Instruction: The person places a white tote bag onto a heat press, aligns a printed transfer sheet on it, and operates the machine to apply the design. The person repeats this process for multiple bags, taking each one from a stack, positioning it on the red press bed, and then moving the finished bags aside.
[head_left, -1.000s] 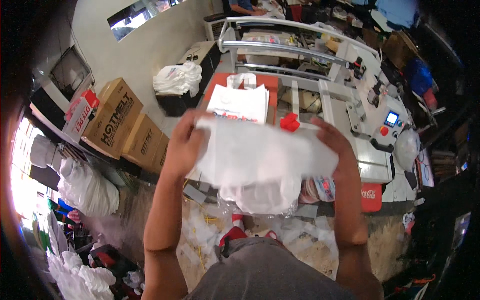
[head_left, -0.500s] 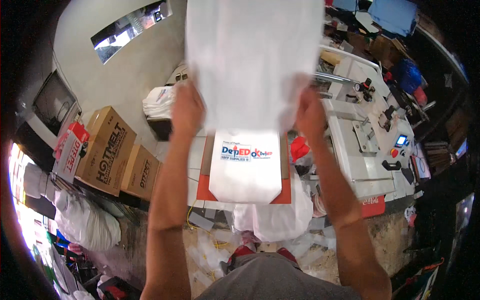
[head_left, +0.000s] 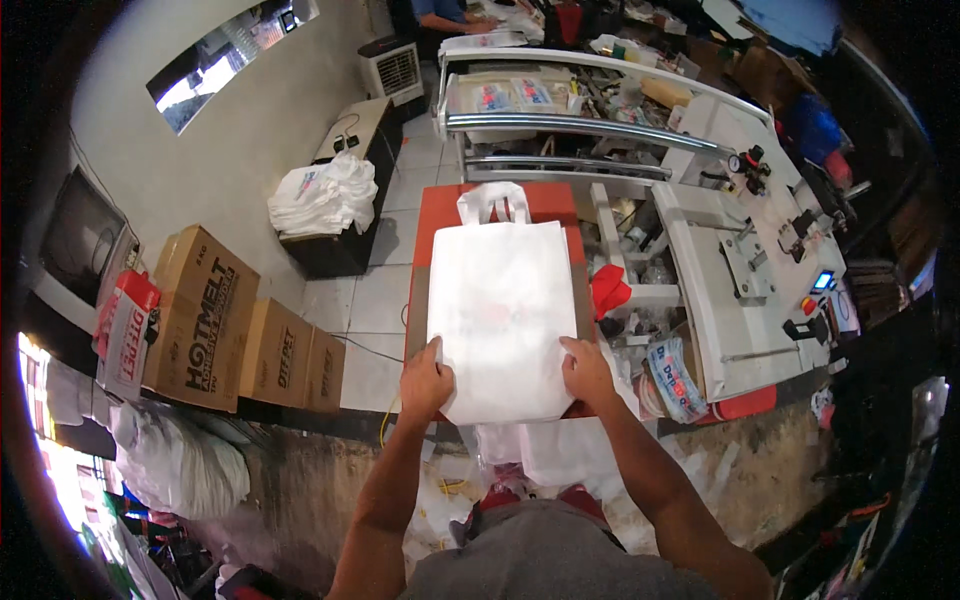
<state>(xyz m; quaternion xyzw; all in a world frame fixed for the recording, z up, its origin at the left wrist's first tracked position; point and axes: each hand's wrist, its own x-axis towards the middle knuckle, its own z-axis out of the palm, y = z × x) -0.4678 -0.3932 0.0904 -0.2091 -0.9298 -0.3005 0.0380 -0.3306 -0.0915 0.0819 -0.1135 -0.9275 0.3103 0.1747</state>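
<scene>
A blank white tote bag [head_left: 500,340] lies over the red press bed [head_left: 450,205], its handles stretching away from me at the far end. Faint colour shows through its middle. At its near left edge my left hand [head_left: 427,382] is closed, thumb on top of the cloth and the other fingers tucked out of sight. The near right edge is pinched the same way by my right hand [head_left: 588,376]. The bag covers the printed one seen earlier on the bed. Below the bed's front edge, more white cloth [head_left: 570,452] hangs near my legs.
Right of the bed stands a white heat press [head_left: 720,310] with metal rails [head_left: 590,127]. A pile of white bags [head_left: 325,195] rests on a dark cabinet at left. Cardboard boxes [head_left: 205,320] line the near left. Another person [head_left: 440,15] sits at the far end.
Both my hands have come down and toward me with the white bag, from raised in the air onto the bed. The printed bag underneath is now covered. My view has tilted up.
</scene>
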